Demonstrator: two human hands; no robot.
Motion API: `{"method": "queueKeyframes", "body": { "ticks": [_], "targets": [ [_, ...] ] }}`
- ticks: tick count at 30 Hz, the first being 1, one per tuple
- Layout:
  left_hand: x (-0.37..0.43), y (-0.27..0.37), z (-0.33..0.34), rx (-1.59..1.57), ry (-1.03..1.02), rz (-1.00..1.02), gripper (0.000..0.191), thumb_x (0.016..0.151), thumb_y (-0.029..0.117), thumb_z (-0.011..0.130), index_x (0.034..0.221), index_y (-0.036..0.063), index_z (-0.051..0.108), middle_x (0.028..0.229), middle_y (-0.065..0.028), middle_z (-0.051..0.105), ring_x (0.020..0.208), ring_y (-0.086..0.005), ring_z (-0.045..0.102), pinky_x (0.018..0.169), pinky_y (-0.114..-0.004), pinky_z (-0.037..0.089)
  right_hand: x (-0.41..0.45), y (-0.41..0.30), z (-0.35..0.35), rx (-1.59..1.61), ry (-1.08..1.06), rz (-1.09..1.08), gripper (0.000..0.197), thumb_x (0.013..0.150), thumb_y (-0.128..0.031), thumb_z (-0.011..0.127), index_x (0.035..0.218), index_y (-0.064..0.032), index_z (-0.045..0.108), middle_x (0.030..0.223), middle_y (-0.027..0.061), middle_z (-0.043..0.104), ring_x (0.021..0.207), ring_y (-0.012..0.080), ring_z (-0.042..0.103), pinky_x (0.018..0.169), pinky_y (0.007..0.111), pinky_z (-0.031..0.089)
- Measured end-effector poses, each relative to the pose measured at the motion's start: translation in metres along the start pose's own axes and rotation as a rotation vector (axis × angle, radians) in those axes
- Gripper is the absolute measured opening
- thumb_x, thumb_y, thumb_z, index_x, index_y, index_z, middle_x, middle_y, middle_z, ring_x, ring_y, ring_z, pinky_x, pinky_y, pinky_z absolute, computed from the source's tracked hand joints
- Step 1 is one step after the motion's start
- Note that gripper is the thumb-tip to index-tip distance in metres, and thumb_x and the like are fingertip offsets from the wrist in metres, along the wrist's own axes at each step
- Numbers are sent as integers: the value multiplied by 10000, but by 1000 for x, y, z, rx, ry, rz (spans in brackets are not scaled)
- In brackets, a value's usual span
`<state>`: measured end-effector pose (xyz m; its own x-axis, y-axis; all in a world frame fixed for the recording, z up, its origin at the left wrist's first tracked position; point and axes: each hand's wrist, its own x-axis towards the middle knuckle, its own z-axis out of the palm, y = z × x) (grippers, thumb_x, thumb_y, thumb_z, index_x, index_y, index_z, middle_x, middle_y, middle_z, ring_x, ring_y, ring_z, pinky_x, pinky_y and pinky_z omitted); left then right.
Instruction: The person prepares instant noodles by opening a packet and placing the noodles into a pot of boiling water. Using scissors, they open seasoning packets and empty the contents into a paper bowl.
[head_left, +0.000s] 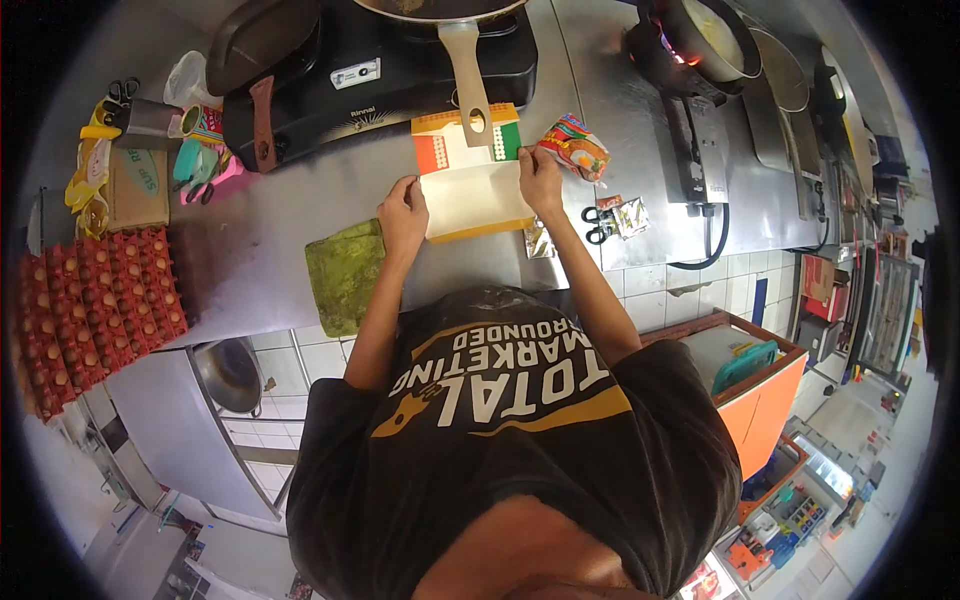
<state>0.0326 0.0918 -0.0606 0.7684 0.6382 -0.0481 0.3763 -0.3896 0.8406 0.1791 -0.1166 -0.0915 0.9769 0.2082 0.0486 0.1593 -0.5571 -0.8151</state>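
An open cardboard food box with a white inside lies on the steel counter, its printed lid flap turned away from me. My left hand pinches the box's left edge. With fingertips at the right corner, my right hand holds the other side. A pan's beige handle reaches over the flap. Beside my right hand lies an instant noodle packet. Black-handled scissors and torn foil sachets are further right. Under my right forearm is another foil sachet. A green cloth lies near my left forearm.
A black gas stove stands at the back. At the upper right, a pot sits over a lit burner. Red trays of eggs fill the left end, near a cardboard box. An orange cabinet stands to the right.
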Motion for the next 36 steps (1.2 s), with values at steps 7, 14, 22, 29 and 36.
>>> {"method": "queueKeyframes", "body": {
  "ticks": [7,14,22,29,36],
  "targets": [
    [-2,-4,7,-95,25,45,296,949,150,654,1164,-53,671,980,-191,754,873,-281,746,807,-380,572,-28,-34,-31,-182,-32,39,494,994,-416,577,1234,14,605,1124,250,669,964,389,678,896,478,511],
    [-19,-7,4,-128,31,91,416,896,233,745,1181,-53,648,970,-182,750,868,-289,744,795,-399,580,-59,-16,-55,-204,-49,93,607,948,-499,617,1262,20,613,1076,244,704,931,372,710,807,455,562],
    [-23,-20,1,236,-118,104,210,947,177,615,957,-24,676,889,-246,700,810,-403,679,742,-479,521,-61,-6,-46,-304,-119,-37,322,938,-261,625,824,33,692,709,262,654,690,440,677,643,483,533],
    [-13,-36,8,106,45,141,233,985,172,561,941,-34,661,860,-252,674,811,-449,639,775,-511,490,-52,1,-45,-81,-37,106,306,948,-216,606,814,52,666,696,271,639,653,443,655,614,492,493],
    [-20,-38,3,13,-44,-7,386,1003,331,593,1080,-46,622,929,-247,718,867,-414,695,847,-496,525,-64,-28,-47,-228,-20,74,452,961,-400,626,1031,41,693,725,230,694,710,404,707,697,467,559]
  ]
}}
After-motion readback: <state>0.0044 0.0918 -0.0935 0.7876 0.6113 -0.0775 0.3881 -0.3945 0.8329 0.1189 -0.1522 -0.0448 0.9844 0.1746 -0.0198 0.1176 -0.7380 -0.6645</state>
